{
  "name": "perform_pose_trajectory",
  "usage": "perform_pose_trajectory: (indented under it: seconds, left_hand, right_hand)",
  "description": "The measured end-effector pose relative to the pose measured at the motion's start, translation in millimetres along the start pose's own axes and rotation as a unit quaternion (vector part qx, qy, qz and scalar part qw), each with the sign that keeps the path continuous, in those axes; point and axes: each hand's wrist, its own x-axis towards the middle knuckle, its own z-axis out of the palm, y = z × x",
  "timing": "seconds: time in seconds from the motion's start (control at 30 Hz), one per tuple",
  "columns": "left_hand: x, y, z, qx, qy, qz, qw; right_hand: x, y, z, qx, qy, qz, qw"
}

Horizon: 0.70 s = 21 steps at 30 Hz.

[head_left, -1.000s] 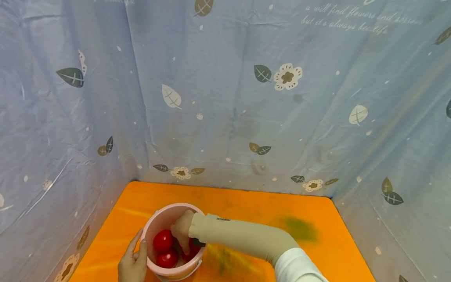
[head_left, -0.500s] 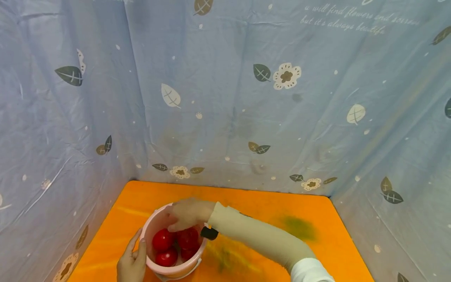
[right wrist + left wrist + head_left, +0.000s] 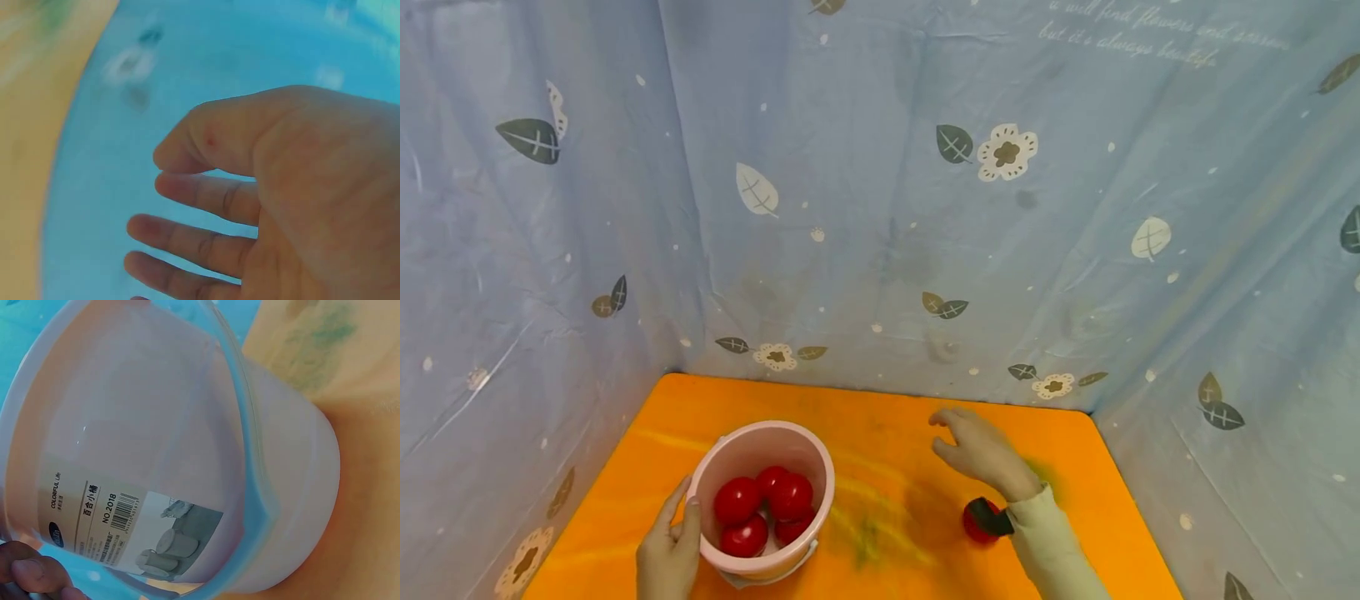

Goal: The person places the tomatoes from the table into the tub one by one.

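Observation:
A pink bucket point(image 3: 760, 433) stands on the orange tabletop at the lower left of the head view, several glossy round red fruit-like things point(image 3: 737, 500) inside it. My left hand point(image 3: 668, 546) holds its left side, thumb and fingertips at the rim. In the left wrist view, the bucket's wall point(image 3: 144, 394) fills most of the frame, and curled fingers point(image 3: 31, 569) show by the rim. My right hand point(image 3: 981, 450) is over the table to the right, fingers loosely bent and holding nothing. One more red round thing point(image 3: 976, 533) lies below its wrist, partly hidden by the black wrist camera.
The bucket's bail handle point(image 3: 253, 487) hangs down along its wall, near a printed label point(image 3: 94, 519). Blue patterned curtains point(image 3: 880, 208) rise behind the orange table point(image 3: 865, 467) and at both sides. A green stain marks the tabletop by the right hand.
My right hand has come up out of the bucket and moved right over the table, leaving the red things inside in full view. The left hand stays at the rim.

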Motion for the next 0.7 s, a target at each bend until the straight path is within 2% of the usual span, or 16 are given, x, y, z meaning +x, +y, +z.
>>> perform_pose_trajectory:
  seconds: [0.1,0.2,0.3,0.37,0.43,0.53,0.7]
  left_hand:
    - [-0.1,0.1,-0.1,0.005,0.004,0.011,0.9999]
    - [-0.2,0.4,0.9,0.007,0.009,0.012,0.9999]
    - [-1.7,0.6,0.6,0.005,0.013,0.016,0.9998]
    - [-2.0,0.8,0.9,0.007,0.014,0.016,0.9997]
    - [-2.2,0.8,0.6,0.008,0.014,0.016,0.9997]
    - [-1.4,0.6,-0.5,0.011,0.012,0.012,0.9998]
    - [-1.1,0.1,-0.7,0.012,0.003,0.01,0.9999]
  right_hand:
    - [-27,47,15,-0.004,0.008,0.071,0.997]
    - [-52,84,34,-0.006,0.024,0.11,0.994]
    - [-72,109,55,0.002,0.042,0.142,0.989]
    - [-84,120,67,0.018,0.035,0.167,0.985]
    - [-93,126,78,0.043,0.01,0.19,0.981]
    - [-101,131,91,0.086,-0.029,0.198,0.976]
    - [-104,139,110,0.125,-0.056,0.199,0.97]
